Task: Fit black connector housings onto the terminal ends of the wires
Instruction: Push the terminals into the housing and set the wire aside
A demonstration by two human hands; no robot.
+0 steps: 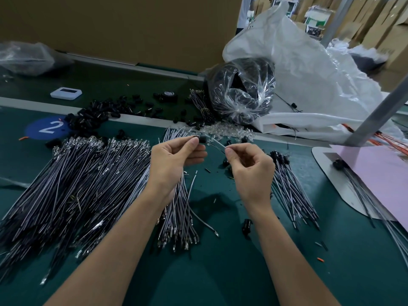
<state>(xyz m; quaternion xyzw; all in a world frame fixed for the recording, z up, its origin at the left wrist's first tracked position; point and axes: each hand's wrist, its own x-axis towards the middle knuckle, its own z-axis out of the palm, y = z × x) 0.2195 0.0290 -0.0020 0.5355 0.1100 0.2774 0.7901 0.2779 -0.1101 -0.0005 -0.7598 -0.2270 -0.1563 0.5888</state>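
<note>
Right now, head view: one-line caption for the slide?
Left hand holds a black connector housing while right hand pinches the wire running to it, above wire bundles on a green table.

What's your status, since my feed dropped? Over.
Left hand pinches black housing. Right hand pinches wire running to it. Nothing between hands.

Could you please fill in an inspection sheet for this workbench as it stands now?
Surface: green mat, blue disc marked 2.
Job's things: black housing and wire held between the hands; loose housings behind; bare wires left; fitted wires right.
Clutter: white device, clear bag, pink sheet.
Grippers: left hand pinches the black housing; right hand pinches the wire.
Cables: orange leads at far right.
Surroundings: cardboard boxes, white sack.
</note>
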